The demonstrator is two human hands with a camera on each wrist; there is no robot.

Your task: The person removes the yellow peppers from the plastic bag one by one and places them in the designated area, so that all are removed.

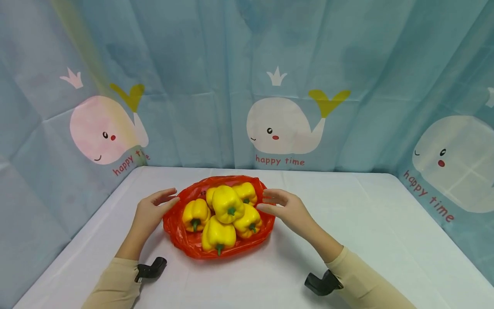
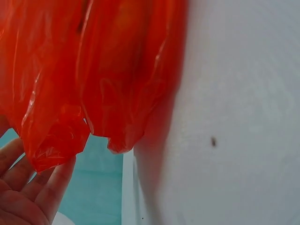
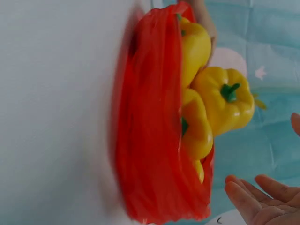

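Observation:
A red plastic bag point(image 1: 175, 236), its mouth spread wide, sits on the table with several yellow bell peppers point(image 1: 224, 201) inside. One pepper point(image 3: 213, 110) lies on top of the others, its green stem showing. At the bag's left rim is my left hand point(image 1: 152, 210), fingers extended. In the left wrist view its fingertips meet the crumpled edge of the bag point(image 2: 117, 70); whether they touch it I cannot tell. My right hand point(image 1: 287, 210) is beside the right rim, fingers stretched out and holding nothing. The right wrist view shows that hand point(image 3: 265, 201) apart from the bag.
A white-covered table point(image 1: 366, 240) extends around the bag. Behind it and along the sides hangs a blue curtain point(image 1: 200, 86) with printed whales. Black wrist cameras point(image 1: 323, 283) stick out from both sleeves, just above the tabletop.

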